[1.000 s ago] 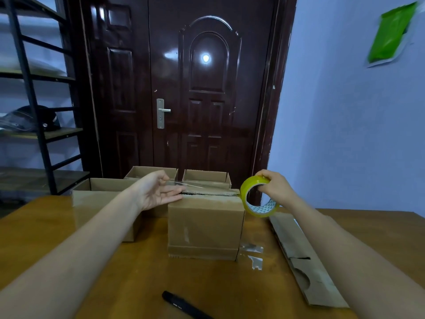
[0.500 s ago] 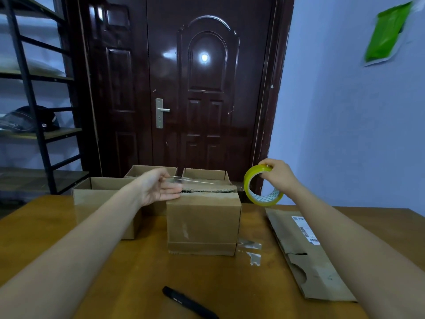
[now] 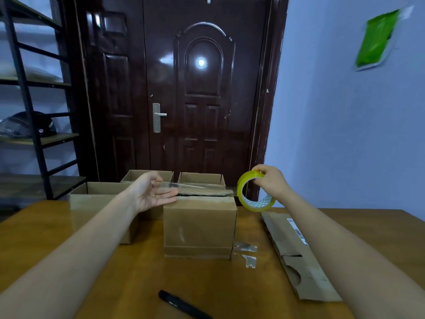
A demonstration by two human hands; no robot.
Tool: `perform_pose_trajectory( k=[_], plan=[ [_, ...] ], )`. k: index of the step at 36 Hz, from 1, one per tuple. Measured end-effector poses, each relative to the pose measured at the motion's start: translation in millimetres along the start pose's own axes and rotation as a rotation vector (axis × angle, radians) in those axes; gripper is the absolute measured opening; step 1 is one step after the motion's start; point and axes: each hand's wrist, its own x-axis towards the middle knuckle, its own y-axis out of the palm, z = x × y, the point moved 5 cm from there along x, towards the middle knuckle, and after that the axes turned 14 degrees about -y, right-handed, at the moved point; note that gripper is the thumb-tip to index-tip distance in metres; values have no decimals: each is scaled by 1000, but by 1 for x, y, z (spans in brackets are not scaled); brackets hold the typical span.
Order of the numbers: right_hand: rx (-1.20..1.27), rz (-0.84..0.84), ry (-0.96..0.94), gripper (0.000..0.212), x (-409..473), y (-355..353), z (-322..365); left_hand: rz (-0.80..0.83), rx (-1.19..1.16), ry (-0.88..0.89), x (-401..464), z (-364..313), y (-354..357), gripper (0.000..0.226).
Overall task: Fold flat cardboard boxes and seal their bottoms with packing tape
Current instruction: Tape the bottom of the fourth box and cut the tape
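A folded cardboard box (image 3: pixel 199 226) stands on the wooden table (image 3: pixel 128 279), its closed flaps facing up. My right hand (image 3: pixel 270 182) grips a yellow roll of clear packing tape (image 3: pixel 254 191) just right of the box's top edge. A clear strip of tape (image 3: pixel 184 185) stretches from the roll leftward over the box top. My left hand (image 3: pixel 153 192) pinches the strip's free end at the box's top left corner, with the other fingers extended. A flattened cardboard box (image 3: pixel 296 256) with a shipping label lies to the right.
Three open-topped boxes (image 3: pixel 101 199) stand behind and to the left of the folded one. A black marker (image 3: pixel 184 306) lies near the table's front edge. Tape scraps (image 3: pixel 247 254) lie beside the box. A dark door (image 3: pixel 200 88) and a metal shelf (image 3: pixel 30 111) stand behind.
The roll in my right hand has risen and moved a little to the right, drawing the strip longer. My left hand has lifted slightly off the box top.
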Motion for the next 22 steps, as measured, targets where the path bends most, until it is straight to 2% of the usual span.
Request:
perform_pose_trajectory(
  k=[2,5,7,12,16,17,19,22],
  plan=[
    [8,6,3,16,-2,2,-2,0,-11,-4,-2,0,0,18],
    [9,23,1,21,-5,9,-4,-27,-3,3,-1,0,-2,61],
    [11,33,13,23,-9,15,-6,-46,19,13,-5,0,0,69],
    [-6,15,19,24,-12,19,-14,-53,22,18,-5,1,0,67],
    [-34,21,8,23,-12,21,-16,-43,23,19,-1,0,-2,55],
    [-40,24,6,23,-11,21,-16,-37,15,19,-2,0,-2,48],
    [-48,34,7,23,-11,21,-17,-43,44,8,-2,0,0,15],
    [-57,42,2,23,-11,21,-17,-67,81,29,2,-2,-2,18]
  ],
)
